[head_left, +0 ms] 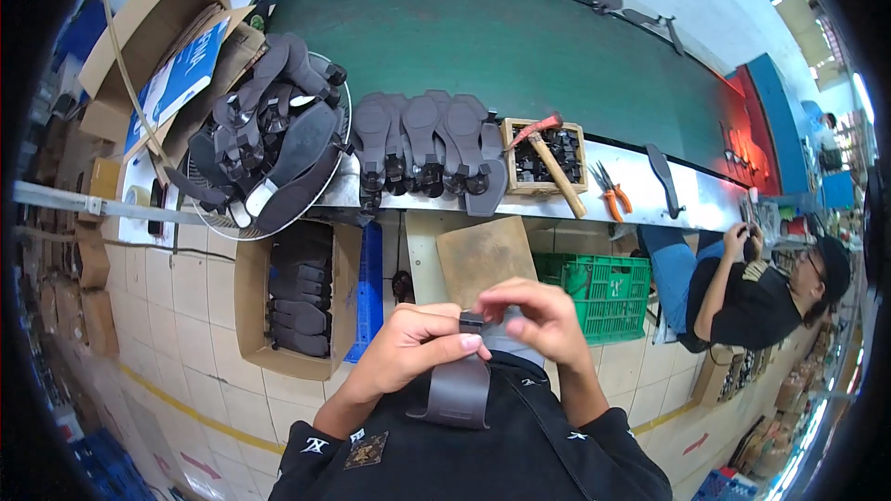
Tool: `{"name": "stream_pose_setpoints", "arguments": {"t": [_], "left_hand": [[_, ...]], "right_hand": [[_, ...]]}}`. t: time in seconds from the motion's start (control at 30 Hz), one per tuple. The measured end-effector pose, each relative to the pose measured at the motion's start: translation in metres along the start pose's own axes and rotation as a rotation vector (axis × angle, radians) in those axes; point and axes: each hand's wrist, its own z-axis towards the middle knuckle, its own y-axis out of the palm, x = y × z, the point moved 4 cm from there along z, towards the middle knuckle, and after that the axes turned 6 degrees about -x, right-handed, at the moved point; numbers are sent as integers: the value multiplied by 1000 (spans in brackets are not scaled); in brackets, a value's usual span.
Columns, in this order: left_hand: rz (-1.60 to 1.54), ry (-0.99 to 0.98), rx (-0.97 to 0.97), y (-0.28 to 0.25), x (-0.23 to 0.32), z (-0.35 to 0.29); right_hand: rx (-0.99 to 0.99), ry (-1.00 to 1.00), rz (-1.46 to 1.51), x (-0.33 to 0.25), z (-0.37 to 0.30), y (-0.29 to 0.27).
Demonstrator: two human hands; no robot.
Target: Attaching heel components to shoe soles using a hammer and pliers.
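Note:
My left hand [408, 348] pinches a dark grey shoe sole [458, 394] close to my body, its thumb lying across the narrow part. A small black heel piece [471, 320] shows at the sole's upper end, partly covered by fingers. Just beside it is my right hand [538, 315], fingers curved over towards the heel piece and thumb held apart, with nothing visible in its grip. Whether those fingertips touch the piece is hard to make out. On the bench ahead lie several dark soles with heels [422, 134] in a row.
A wire basket [345, 130] piled with soles stands left. A hammer [557, 167] lies over a wooden box [520, 187] of black parts, near orange-handled pliers [613, 199]. Below are a cardboard box [251, 315] of soles and a green crate [613, 288]. A person [761, 288] sits right.

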Motion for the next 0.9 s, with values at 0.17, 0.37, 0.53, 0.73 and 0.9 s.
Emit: {"name": "stream_pose_setpoints", "arguments": {"t": [0.17,0.37,0.53,0.73,0.9], "left_hand": [[59,-13,-332,10,27,-23],[-297,-208,-862,23,16,-29],[-284,-199,-1074,26,18,-33],[-317,-91,-1095,24,23,-40],[-71,-134,-1106,11,26,-51]], "right_hand": [[-92,-147,-156,-43,-5,32],[-498,-183,-108,-72,-7,56],[-622,-321,-325,-97,-8,71],[-552,-384,-367,-97,-16,85],[-571,-334,-357,-92,-14,97]]}}
